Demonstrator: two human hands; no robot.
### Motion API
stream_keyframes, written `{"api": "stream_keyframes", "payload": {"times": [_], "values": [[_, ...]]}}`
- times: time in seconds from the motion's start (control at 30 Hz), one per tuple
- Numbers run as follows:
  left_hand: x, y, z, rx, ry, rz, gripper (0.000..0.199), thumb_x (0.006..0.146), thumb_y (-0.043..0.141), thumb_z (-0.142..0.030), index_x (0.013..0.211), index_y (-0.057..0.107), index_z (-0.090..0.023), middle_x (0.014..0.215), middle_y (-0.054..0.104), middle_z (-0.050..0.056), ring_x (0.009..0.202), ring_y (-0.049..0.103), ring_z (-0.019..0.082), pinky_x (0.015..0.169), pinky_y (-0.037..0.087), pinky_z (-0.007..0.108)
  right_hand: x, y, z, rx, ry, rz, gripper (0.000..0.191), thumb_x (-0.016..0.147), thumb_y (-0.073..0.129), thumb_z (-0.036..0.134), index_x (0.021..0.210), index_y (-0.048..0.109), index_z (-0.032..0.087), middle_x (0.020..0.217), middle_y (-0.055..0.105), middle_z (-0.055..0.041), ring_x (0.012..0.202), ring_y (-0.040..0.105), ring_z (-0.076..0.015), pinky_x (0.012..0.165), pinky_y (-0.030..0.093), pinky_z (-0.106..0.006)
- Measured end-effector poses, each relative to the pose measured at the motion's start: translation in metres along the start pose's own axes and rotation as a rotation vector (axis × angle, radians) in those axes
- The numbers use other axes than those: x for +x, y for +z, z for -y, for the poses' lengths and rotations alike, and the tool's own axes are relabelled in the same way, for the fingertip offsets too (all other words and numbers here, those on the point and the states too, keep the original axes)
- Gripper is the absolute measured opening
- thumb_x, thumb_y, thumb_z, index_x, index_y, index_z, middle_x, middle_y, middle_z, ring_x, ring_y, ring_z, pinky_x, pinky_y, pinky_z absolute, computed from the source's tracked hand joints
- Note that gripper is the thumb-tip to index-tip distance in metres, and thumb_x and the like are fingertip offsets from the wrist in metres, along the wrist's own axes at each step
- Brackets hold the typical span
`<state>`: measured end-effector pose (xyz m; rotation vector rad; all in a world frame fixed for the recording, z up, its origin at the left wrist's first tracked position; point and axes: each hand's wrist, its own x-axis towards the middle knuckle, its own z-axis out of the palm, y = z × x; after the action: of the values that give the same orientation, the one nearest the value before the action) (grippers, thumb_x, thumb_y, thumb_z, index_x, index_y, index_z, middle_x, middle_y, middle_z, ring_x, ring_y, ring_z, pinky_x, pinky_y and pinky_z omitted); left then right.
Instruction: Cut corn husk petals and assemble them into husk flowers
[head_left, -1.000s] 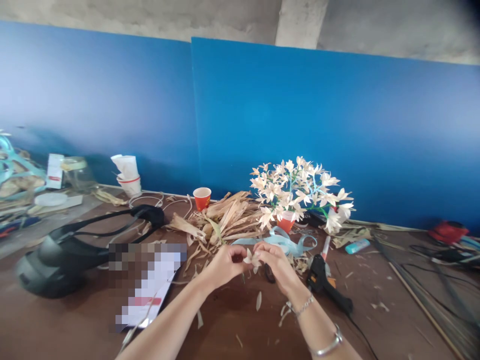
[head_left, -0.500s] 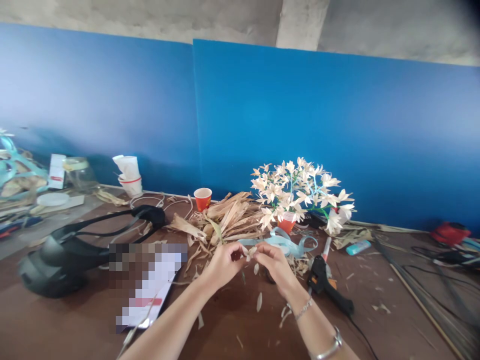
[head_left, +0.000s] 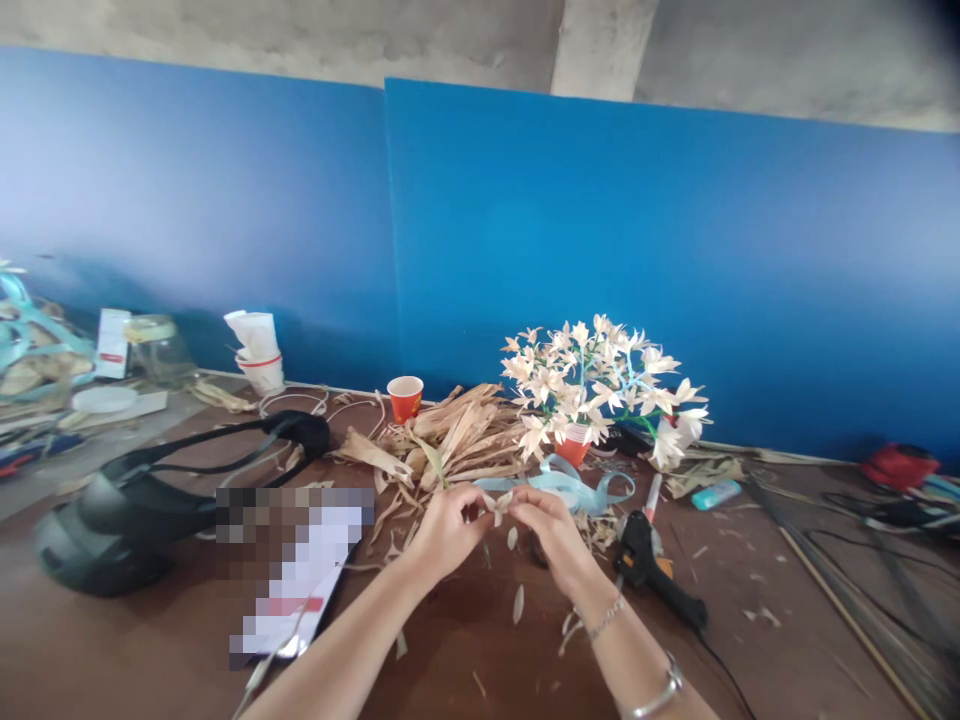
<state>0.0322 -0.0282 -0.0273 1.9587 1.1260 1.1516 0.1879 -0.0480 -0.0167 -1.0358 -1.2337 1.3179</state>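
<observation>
In the head view, pinches a small, cream-white, papery petalled piece (head_left: 498,507) above the brown table (head_left: 442,660), between the thumb and fingers of the left hand (head_left: 448,525) on one side and the thumb and fingers of the right hand (head_left: 551,525) on the other. Probably gripped at the edges so as not to crush thin petals, and from both sides for steadiness. Cannot tell, at this size, the number of petals under the fingertips. Shows also a thin greenish sliver below the left hand, too blurred to link to the piece or to part from it.

Has a black pistol-shaped glue gun (head_left: 652,570) on the table beside the right hand, with the handle turned to the near side, presumably for an easy grab. Has a pile of dry tan husks (head_left: 465,430) just beyond the left hand, likely laid there for reach, with a coil of pale blue ribbon (head_left: 570,487) next to it.

Among containers, has a red paper cup with white-striped rims (head_left: 573,447), seemingly several nested, under a bouquet of cream star-shaped flowers on green stems (head_left: 570,385), likely used as a stand to prop it upright. Has a single red-orange paper cup (head_left: 406,402) behind the husks, showing only the pale upper inner wall; cannot tell the contents. Has, farther left, a white tub with a red rim (head_left: 262,375), with a white paper-like roll (head_left: 255,333) poking out, and a clear jar with a yellowish lid (head_left: 159,352), too blurred to read inside.
</observation>
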Motion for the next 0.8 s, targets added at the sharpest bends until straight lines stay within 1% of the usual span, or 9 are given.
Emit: {"api": "stream_keyframes", "payload": {"times": [0.2, 0.37, 0.53, 0.67, 0.8], "values": [[-0.001, 0.001, -0.001, -0.051, -0.036, -0.004, 0.01, 0.065, 0.055, -0.011, 0.057, 0.057, -0.016, 0.06, 0.059, 0.0, 0.06, 0.054, 0.013, 0.059, 0.04, 0.022, 0.0, 0.002, 0.002, 0.009, -0.028, -0.01, 0.012, 0.064, 0.057, 0.021, 0.053, 0.055, 0.018, 0.058, 0.049, 0.0034, 0.055, 0.039, -0.0105, 0.056, 0.03, -0.025], [-0.001, 0.0, -0.002, -0.086, -0.066, 0.015, 0.01, 0.065, 0.054, -0.011, 0.056, 0.057, -0.016, 0.059, 0.058, -0.001, 0.06, 0.053, 0.013, 0.059, 0.039, 0.022, 0.0, 0.001, 0.0, 0.011, -0.016, -0.002, 0.012, 0.066, 0.058, 0.021, 0.055, 0.055, 0.018, 0.056, 0.048, 0.0041, 0.052, 0.039, -0.0095, 0.053, 0.031, -0.024], [0.002, 0.003, 0.003, -0.216, -0.071, 0.04, 0.01, 0.065, 0.051, -0.01, 0.058, 0.056, -0.015, 0.058, 0.056, -0.002, 0.056, 0.049, 0.011, 0.056, 0.037, 0.02, 0.0, -0.001, -0.004, 0.008, -0.038, 0.005, 0.011, 0.068, 0.06, 0.023, 0.059, 0.057, 0.018, 0.06, 0.054, 0.0021, 0.055, 0.044, -0.0108, 0.054, 0.034, -0.024], [0.003, 0.007, 0.011, -0.326, -0.141, 0.071, 0.004, 0.065, 0.058, -0.015, 0.061, 0.056, -0.015, 0.055, 0.053, -0.003, 0.051, 0.045, 0.009, 0.051, 0.033, 0.019, 0.0, -0.002, -0.005, 0.004, -0.047, -0.002, 0.012, 0.069, 0.062, 0.025, 0.06, 0.058, 0.018, 0.06, 0.055, 0.0023, 0.056, 0.045, -0.0112, 0.056, 0.035, -0.024], [0.004, 0.007, 0.013, -0.39, -0.19, 0.116, 0.012, 0.063, 0.067, -0.023, 0.063, 0.059, -0.014, 0.058, 0.057, -0.002, 0.054, 0.049, 0.011, 0.054, 0.036, 0.022, -0.001, -0.001, -0.003, 0.02, -0.058, -0.008, 0.011, 0.07, 0.062, 0.026, 0.061, 0.06, 0.019, 0.061, 0.055, 0.0027, 0.059, 0.046, -0.0115, 0.059, 0.035, -0.024]]}}
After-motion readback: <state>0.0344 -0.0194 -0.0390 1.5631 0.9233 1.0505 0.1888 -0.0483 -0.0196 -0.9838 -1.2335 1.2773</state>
